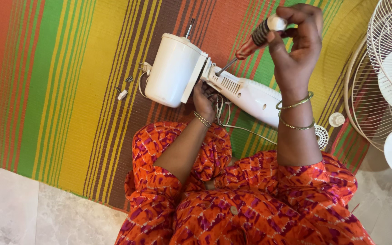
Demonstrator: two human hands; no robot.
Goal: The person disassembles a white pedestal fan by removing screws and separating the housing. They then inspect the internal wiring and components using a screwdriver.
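Fan motor housing, white and drum-shaped, lying on its side on striped woven mat, joined to white vented neck section running toward lower right. Bare metal shaft projecting from far end of housing.

Right hand raised above neck section, fingers closed around orange-and-black handle of screwdriver, thumb across white cap at handle top. Screwdriver tilted, blade angled down-left, tip at joint between housing and neck. Two thin bangles on right wrist.

Left hand tucked under joint, just beside housing's lower edge, fingers curled against underside; grip apparently closed on neck section, though fingertips hidden. Beaded bracelet on left wrist.

White cord looping loosely from underside of neck toward lap. Small dark screws and small white clip loose on mat, left of housing, apart from it. White wire fan guard at right edge, partly out of frame; small white knob near its rim. Pale stone floor beyond mat edge, lower left
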